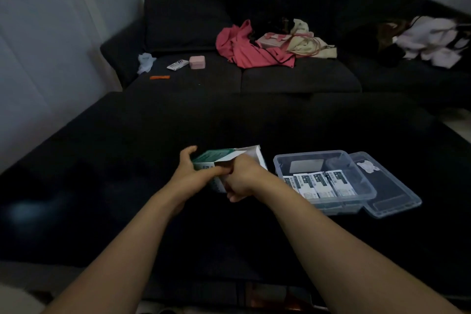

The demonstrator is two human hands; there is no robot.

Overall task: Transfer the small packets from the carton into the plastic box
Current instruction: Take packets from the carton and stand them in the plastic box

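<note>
A green and white carton lies on the black surface with its flap open toward the right. My left hand grips the carton from the left, thumb over its far edge. My right hand reaches into the carton's open end; its fingers are hidden inside, so what they hold is unclear. To the right stands the clear plastic box, holding several white packets lined up along its near side.
The box's clear lid lies against its right side. A dark sofa behind carries red clothing, bags, a pink case and small items. The black surface stretches wide around the carton.
</note>
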